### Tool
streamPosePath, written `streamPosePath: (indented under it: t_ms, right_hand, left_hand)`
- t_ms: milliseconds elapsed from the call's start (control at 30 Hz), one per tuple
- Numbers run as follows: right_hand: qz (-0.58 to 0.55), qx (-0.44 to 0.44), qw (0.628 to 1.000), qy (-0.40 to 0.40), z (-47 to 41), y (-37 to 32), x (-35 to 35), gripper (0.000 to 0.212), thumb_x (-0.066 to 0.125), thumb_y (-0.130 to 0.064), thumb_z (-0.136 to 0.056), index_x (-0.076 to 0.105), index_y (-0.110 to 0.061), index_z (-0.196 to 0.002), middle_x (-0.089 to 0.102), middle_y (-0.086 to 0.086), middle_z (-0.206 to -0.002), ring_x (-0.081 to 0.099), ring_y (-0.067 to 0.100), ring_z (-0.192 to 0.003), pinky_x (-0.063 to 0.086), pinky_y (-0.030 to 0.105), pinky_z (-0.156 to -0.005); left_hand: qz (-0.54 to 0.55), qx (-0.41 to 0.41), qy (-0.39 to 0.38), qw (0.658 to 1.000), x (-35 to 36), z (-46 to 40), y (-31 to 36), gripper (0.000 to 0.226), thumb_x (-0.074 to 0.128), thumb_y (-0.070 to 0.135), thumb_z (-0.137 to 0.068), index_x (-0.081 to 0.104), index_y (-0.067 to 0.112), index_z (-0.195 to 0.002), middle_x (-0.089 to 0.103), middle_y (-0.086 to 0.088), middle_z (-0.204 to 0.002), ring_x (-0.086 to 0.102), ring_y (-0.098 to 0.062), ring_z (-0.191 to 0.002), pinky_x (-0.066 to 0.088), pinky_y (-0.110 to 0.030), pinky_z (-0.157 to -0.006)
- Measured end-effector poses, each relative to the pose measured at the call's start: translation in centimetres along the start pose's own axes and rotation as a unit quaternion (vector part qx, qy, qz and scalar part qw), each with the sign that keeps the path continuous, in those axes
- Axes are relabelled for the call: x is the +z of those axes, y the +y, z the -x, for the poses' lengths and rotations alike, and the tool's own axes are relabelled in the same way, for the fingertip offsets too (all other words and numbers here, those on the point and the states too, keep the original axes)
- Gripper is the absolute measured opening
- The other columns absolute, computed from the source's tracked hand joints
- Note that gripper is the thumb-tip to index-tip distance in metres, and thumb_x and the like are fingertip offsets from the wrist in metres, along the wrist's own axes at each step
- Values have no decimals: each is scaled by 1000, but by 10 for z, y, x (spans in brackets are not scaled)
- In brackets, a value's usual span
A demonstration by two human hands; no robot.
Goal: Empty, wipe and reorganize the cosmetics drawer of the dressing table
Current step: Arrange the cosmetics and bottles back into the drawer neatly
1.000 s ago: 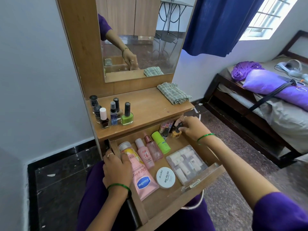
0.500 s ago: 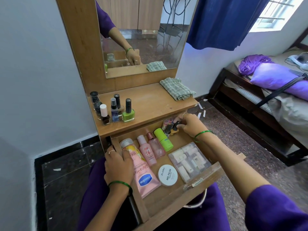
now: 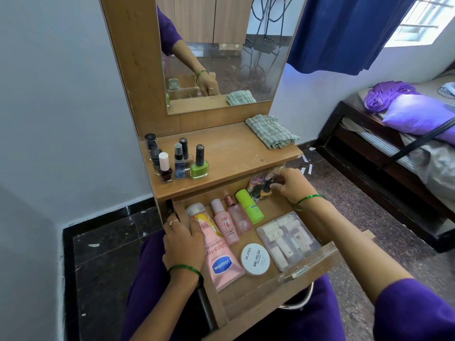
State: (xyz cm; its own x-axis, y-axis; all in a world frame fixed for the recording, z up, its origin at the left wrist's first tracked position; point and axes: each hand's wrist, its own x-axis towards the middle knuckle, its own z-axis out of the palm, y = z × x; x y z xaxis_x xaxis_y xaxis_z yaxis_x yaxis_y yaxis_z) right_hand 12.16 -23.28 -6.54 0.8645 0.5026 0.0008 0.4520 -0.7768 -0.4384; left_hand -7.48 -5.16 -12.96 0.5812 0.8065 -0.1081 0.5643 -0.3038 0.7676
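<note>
The wooden drawer (image 3: pixel 310 267) stands pulled out under the dressing table top (image 3: pixel 229 153). In it lie a pink Vaseline tube (image 3: pixel 221 262), two pink bottles (image 3: pixel 232 221), a green tube (image 3: pixel 248 205), a round white nail polish remover tin (image 3: pixel 255 259) and a clear plastic box (image 3: pixel 288 238). At the drawer's far right corner my right hand (image 3: pixel 289 184) pinches the black cap of an orange nail polish bottle (image 3: pixel 266 191), among other small bottles. My left hand (image 3: pixel 183 242) rests on the drawer's left wall, fingers over an orange-labelled jar (image 3: pixel 197 212).
Several nail polish bottles (image 3: pixel 181 159) stand in a cluster at the left of the table top, and a folded checked cloth (image 3: pixel 270 131) lies at its right. A mirror (image 3: pixel 219 52) rises behind. A bed (image 3: pixel 406 134) stands to the right, past a blue curtain (image 3: pixel 344 33).
The view has tilted and shifted a little. My right hand has stayed at the drawer's far right corner, fingers closing round the orange bottle's cap. The left hand has not moved.
</note>
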Motion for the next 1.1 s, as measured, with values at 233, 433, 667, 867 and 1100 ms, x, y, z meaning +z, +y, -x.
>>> streamPosePath:
  t_ms: [233,433,667,867,1100]
  right_hand:
    - [-14,-26,999,33,7,-22,-18,16,63,-2,-83,67,-7,-98,67,11,-101,62,20,-94,48,29,-90]
    - [-99,-139,980,102,9,-107,-36,19,68,-14,-83,66,-12,-102,65,2,-94,59,11,-80,47,14,-73]
    - [-55,-191,980,11,-6,-175,-27,36,65,-33,-85,58,-16,-116,56,-4,-98,56,9,-80,38,7,-62]
    - [-89,-186,978,26,-7,-173,-21,12,64,-15,-86,65,-5,-91,66,10,-82,58,20,-76,44,22,-67]
    - [-134,-133,980,63,21,-124,-49,6,68,-14,-83,67,-9,-87,63,-6,-70,58,8,-64,44,8,-61]
  left_hand:
    - [-2,2,0,1000,0,0,-1,37,44,37,-96,45,11,-123,58,-8,-109,59,-24,-91,40,-34,-64]
    - [-11,-1,0,1000,0,0,0,39,44,38,-96,44,11,-125,57,-8,-111,59,-24,-92,39,-34,-64]
    - [-20,-4,-2,1000,0,-1,0,42,42,41,-96,43,12,-126,58,-8,-109,60,-24,-91,50,-38,-67]
    - [-21,-9,-7,1000,0,0,0,39,42,41,-96,43,12,-123,57,-8,-110,59,-24,-92,47,-36,-66]
    - [-17,-9,-2,1000,2,-1,-1,38,42,40,-95,44,12,-122,57,-9,-109,59,-26,-91,41,-35,-64]
